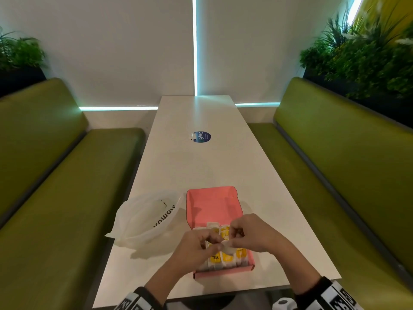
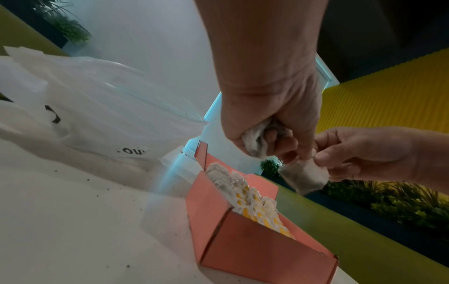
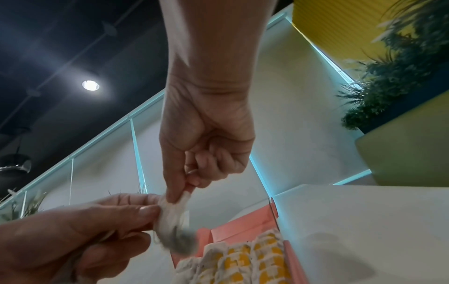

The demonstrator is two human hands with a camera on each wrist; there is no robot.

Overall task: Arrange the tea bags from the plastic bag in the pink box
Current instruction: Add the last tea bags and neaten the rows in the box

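The pink box point(image 1: 212, 204) lies with its lid back on the white table, rows of tea bags with yellow tags point(image 1: 226, 257) standing in its near half. Both hands hover just above it. My left hand point(image 1: 201, 245) and right hand point(image 1: 243, 236) pinch the same white tea bag point(image 2: 305, 177) between them over the box point(image 2: 255, 249). The left hand point(image 2: 269, 123) also clutches more crumpled tea bags point(image 2: 255, 140) in its palm. In the right wrist view the right hand point(image 3: 206, 153) pinches the bag's top point(image 3: 175, 211). The plastic bag point(image 1: 145, 218) lies left of the box.
A round blue sticker point(image 1: 201, 136) sits mid-table. Green benches point(image 1: 55, 186) flank the table on both sides, with plants point(image 1: 368, 52) behind them. Dark specks dot the tabletop point(image 2: 85, 211) near the box.
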